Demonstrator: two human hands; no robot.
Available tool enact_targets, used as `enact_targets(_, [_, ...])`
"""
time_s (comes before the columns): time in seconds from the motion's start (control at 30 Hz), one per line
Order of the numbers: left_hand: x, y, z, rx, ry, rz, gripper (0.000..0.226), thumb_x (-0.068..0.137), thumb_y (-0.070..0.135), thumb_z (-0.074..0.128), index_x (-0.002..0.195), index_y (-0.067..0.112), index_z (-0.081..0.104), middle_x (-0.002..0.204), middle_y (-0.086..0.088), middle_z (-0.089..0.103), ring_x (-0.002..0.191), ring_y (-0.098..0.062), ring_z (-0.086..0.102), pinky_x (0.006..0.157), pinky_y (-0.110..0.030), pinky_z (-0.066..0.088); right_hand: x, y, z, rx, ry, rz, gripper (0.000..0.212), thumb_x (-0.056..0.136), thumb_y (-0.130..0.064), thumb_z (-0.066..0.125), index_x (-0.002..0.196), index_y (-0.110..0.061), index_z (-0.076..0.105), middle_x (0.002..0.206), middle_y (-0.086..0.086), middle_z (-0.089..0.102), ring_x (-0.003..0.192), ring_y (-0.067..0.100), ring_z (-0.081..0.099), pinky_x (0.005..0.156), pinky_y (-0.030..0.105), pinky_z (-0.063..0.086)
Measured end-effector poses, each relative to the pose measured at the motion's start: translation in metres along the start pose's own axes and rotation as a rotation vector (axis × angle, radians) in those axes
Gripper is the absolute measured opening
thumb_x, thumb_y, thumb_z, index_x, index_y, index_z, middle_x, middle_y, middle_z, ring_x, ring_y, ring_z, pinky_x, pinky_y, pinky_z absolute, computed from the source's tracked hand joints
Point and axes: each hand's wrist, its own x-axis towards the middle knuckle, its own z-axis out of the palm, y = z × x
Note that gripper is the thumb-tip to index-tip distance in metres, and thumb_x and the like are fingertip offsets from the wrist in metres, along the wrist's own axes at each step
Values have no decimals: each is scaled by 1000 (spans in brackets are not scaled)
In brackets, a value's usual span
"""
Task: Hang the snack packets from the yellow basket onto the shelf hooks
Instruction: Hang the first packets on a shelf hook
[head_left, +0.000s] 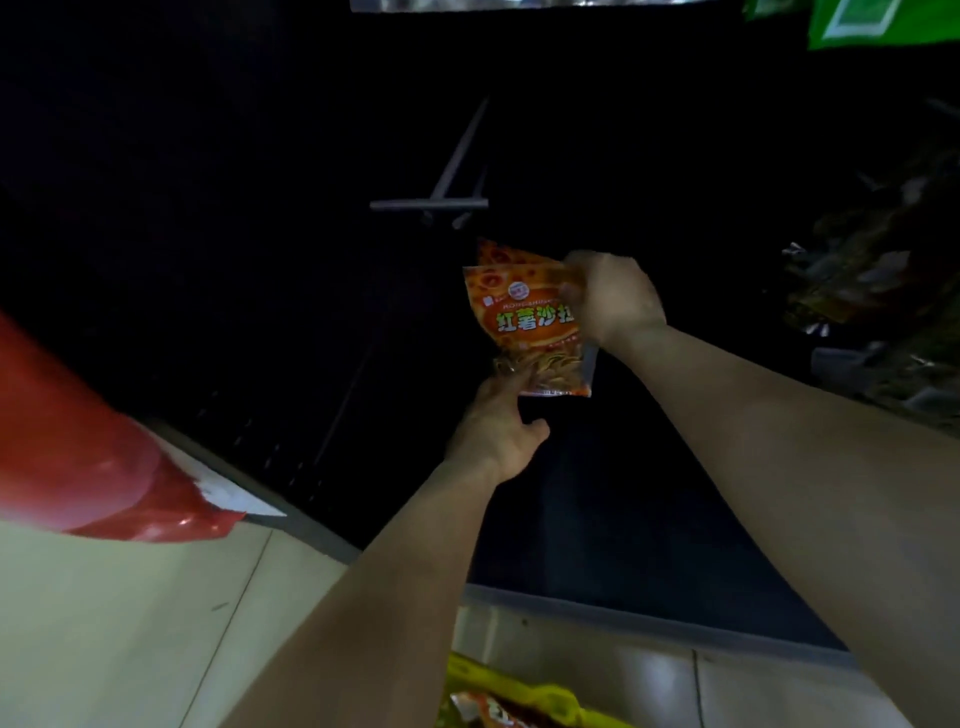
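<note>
An orange snack packet (524, 322) with green lettering is held up against the dark shelf, just below a grey metal shelf hook (457, 156). A second orange packet edge shows right behind its top. My right hand (613, 299) grips the packet's upper right corner. My left hand (498, 423) pinches its lower left corner from below. The yellow basket (519, 693) sits at the bottom edge on the floor, with another orange packet (488, 714) inside it.
A red bag or sleeve (78, 447) fills the left edge. Green packets (878, 21) hang at the top right, and dim packets (883, 312) crowd the right side of the shelf. Pale floor tiles (130, 623) lie below the shelf base.
</note>
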Motion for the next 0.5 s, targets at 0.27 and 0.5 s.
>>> enact_targets(0.27, [27,-1,26,60,-48,-13,78,95,37,60,156,45,11,167,6,7,149,-24,23,117,-39,33,2,5,-2,26,77,-42,69,90,-19,68,150,-22,34,147,17,36,126,38,49,93,48,53])
enact_targets(0.5, [49,-6,34,138,-68,-3,83,95,36,61,157,43,6,166,9,1,150,-26,21,115,-44,35,-57,50,22,104,-303,167,57,98,-21,55,151,-26,36,148,12,40,127,29,50,98,36,49])
